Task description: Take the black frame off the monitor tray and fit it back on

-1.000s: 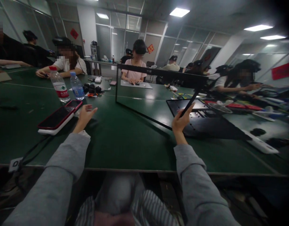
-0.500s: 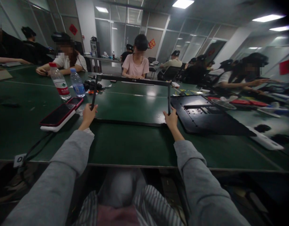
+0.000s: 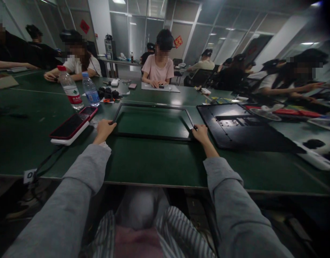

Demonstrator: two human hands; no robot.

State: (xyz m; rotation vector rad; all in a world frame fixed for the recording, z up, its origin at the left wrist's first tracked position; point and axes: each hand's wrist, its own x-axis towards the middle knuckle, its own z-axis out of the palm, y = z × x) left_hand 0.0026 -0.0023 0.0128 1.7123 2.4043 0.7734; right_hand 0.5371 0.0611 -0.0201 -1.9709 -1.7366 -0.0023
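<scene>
A thin black rectangular frame, like a screen bezel (image 3: 154, 137), is held low over the green table (image 3: 154, 161), tilted slightly with its far edge raised. My left hand (image 3: 104, 129) grips its left side between thumb and fingers. On the opposite side, my right hand (image 3: 200, 133) is closed on the bezel's right edge. Green tabletop shows through the middle of the bezel. Just right of my right hand lies a large black panel (image 3: 235, 132) with a rectangular cut-out.
To the left, a red-cased phone (image 3: 70, 125) rests on a white power bank or similar block. Behind it stand a red-capped bottle (image 3: 70, 89) and a blue-capped bottle (image 3: 90, 91). A person in pink (image 3: 157, 68) sits opposite. A white strip (image 3: 318, 157) lies at the right.
The bezel has gone from standing upright to lying nearly flat, its far edge lowered toward the table. Both hands still hold its sides. My view has tipped slightly downward.
</scene>
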